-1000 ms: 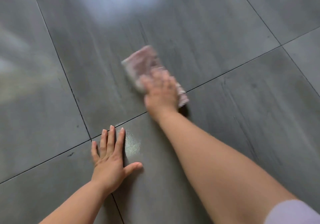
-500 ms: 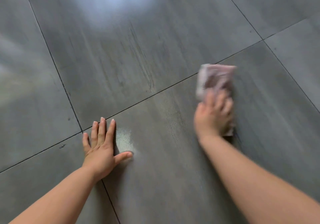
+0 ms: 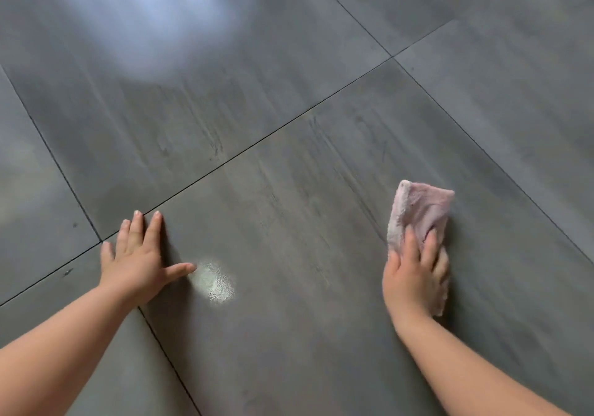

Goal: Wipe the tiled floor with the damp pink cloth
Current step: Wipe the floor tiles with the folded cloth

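The folded pink cloth (image 3: 421, 209) lies flat on the grey tiled floor (image 3: 289, 222) at the right. My right hand (image 3: 414, 274) presses down on its near half, fingers curled over the fabric, so the near end is partly hidden. My left hand (image 3: 141, 258) rests flat on the floor at the left, fingers spread, holding nothing, right over a crossing of dark grout lines. Faint wet streaks run across the tile between the two hands.
A small pale shiny patch (image 3: 214, 282) sits on the tile just right of my left thumb. Dark grout lines (image 3: 257, 140) cross the floor diagonally. A bright reflection of light (image 3: 167, 13) lies on the far tiles.
My right hand has swept the cloth from the middle of the floor to the right and nearer to me. My left hand has stayed planted flat on the floor.
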A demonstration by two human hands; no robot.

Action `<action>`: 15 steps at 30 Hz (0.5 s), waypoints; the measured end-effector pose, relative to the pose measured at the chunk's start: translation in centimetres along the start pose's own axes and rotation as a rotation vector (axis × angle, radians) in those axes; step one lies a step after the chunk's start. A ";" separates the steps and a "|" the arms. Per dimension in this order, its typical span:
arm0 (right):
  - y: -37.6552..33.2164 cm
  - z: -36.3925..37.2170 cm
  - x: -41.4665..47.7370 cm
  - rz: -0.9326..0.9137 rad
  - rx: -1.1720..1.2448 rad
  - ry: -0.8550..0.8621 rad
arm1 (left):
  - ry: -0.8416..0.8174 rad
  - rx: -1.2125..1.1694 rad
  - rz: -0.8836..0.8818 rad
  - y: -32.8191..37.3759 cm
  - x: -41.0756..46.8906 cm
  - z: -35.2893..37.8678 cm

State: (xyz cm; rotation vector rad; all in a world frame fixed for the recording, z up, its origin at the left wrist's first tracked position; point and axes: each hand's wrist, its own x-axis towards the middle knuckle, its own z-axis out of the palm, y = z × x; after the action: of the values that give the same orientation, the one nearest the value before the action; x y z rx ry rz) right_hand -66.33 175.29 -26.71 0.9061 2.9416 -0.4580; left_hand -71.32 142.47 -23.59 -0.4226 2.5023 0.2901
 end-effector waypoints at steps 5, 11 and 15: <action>0.1 2.5 -11.8 -0.931 -0.148 -0.116 | 0.076 -0.048 0.027 1.7 -1.3 -0.1; 12.8 -0.9 -5.9 -0.868 -0.251 -0.020 | 0.023 -0.016 0.219 6.8 -2.3 1.2; 18.5 -5.1 -5.4 -0.067 -0.155 0.058 | -0.068 0.056 0.293 9.6 -2.3 2.1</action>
State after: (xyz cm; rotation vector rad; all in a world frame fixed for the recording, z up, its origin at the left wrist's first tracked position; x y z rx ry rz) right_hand -51.30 188.39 -26.18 0.8196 3.0156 -0.2048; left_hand -71.90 152.52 -22.84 -0.0202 2.4957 0.3407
